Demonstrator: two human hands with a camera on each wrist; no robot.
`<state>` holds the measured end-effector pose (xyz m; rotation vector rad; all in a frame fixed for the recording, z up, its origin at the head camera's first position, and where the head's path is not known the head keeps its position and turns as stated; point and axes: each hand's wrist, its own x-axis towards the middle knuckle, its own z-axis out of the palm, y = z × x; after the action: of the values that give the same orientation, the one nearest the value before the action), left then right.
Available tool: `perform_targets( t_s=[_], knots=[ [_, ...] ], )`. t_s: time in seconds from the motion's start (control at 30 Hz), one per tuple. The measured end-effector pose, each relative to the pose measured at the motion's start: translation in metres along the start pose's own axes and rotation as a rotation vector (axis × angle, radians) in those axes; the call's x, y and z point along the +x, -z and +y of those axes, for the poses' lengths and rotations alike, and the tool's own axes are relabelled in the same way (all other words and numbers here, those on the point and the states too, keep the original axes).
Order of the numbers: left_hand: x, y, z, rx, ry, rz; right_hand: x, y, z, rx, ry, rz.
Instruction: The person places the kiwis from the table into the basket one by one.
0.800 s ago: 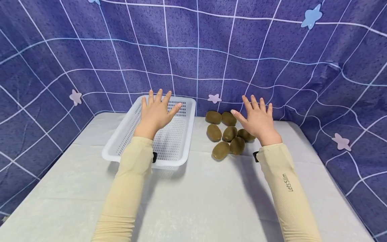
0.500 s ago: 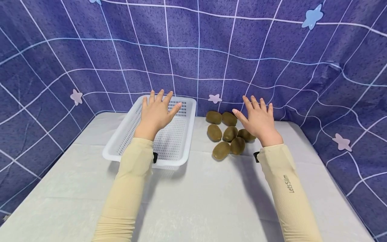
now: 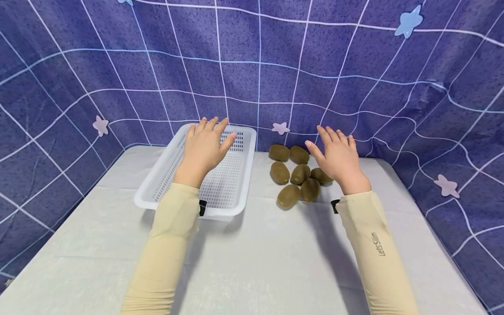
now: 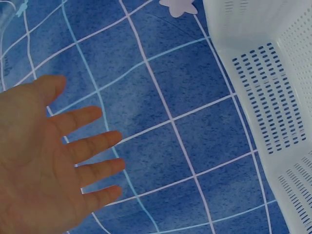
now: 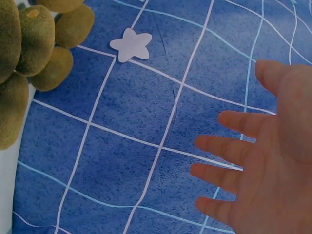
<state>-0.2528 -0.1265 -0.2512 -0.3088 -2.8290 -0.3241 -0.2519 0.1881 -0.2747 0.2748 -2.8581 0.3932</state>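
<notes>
My left hand [image 3: 204, 151] hovers palm down over a white perforated plastic basket [image 3: 247, 175], fingers spread and nothing in them. In the left wrist view the basket [image 4: 270, 97] stands apart from the fingertips. Right of the basket, several brown kiwis [image 3: 289, 195] lie in a loose cluster on the table. Just right of the cluster, my right hand [image 3: 337, 159] is held in the air with fingers extended, holding nothing. It overlaps the edge of the rightmost kiwi in the head view. The right wrist view shows kiwis [image 5: 36, 41] away from that hand's fingertips.
A white cloth covers the table [image 3: 252, 262]. Behind and on both sides hangs a blue-purple curtain [image 3: 236, 78] with grid lines and star shapes, close to the table's back edge. Both forearms wear cream sleeves, with a dark strap piece [image 3: 335, 206] at the wrist.
Both hands tilt slightly, their fingertips dipping a little lower in the head view. The basket and kiwis stay where they were.
</notes>
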Motion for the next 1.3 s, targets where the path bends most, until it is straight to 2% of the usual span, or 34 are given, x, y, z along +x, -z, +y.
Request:
perform_targets(
  t_s=[0.4,0.7,0.97,1.3],
  knots=[
    [-0.024,0.011,0.009,-0.029,-0.059,0.116,-0.004,-0.003,-0.002,0.053,0.023,0.084],
    [-0.046,0.014,0.014,-0.048,-0.093,0.173,-0.006,-0.006,-0.003,0.075,0.040,0.135],
    [-0.064,0.017,0.015,-0.072,-0.085,0.160,-0.008,-0.009,-0.002,0.084,0.049,0.155],
    [-0.081,0.012,0.005,-0.071,-0.078,0.164,-0.010,-0.011,0.002,0.089,0.055,0.161]
  ],
)
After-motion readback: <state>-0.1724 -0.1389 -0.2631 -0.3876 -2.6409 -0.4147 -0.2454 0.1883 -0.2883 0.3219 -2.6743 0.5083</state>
